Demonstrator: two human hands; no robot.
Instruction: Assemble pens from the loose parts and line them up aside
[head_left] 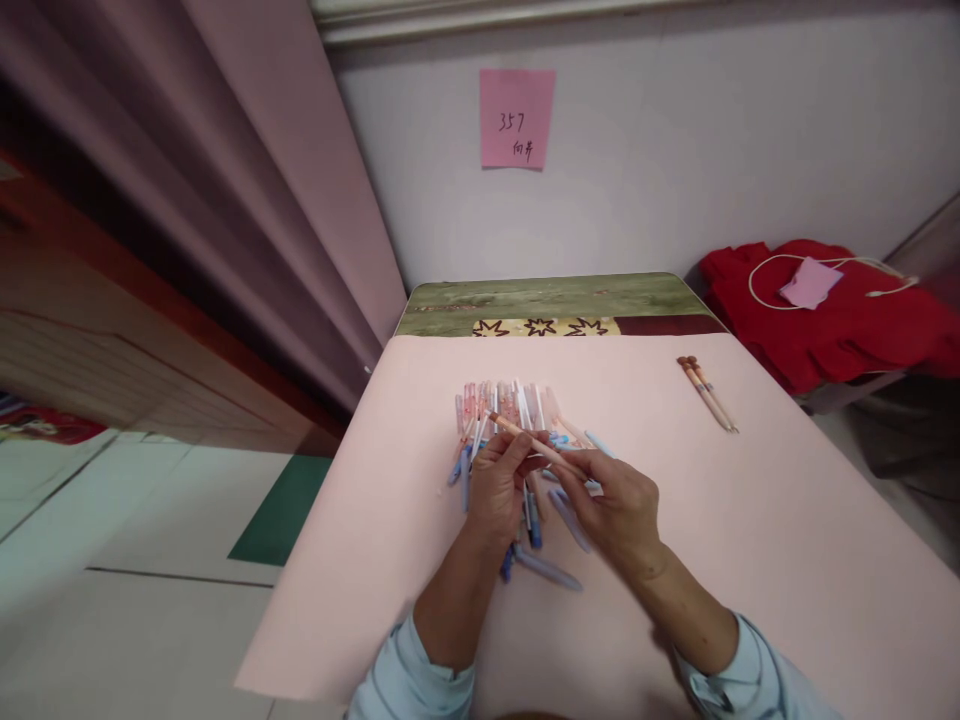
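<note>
A slim pen [517,432] with a brown top and a pale barrel is held above the table between my two hands. My left hand [501,478] pinches it near the middle, and my right hand [616,500] grips its lower right end. Beneath the hands lies a pile of pens, with pink and clear ones [506,402] side by side at the back. Blue pens [534,525] and a lavender pen [549,570] lie loose nearer to me, partly covered by my hands. Farther right, a few similar brown-topped pens [705,392] rest close together.
A pale pink sheet [360,520] covers the table, whose green patterned top [540,292] shows at the back against the wall. Red cloth [862,340] with a white cable and a pink note [810,283] is at the right. A purple curtain [285,150] hangs at the left.
</note>
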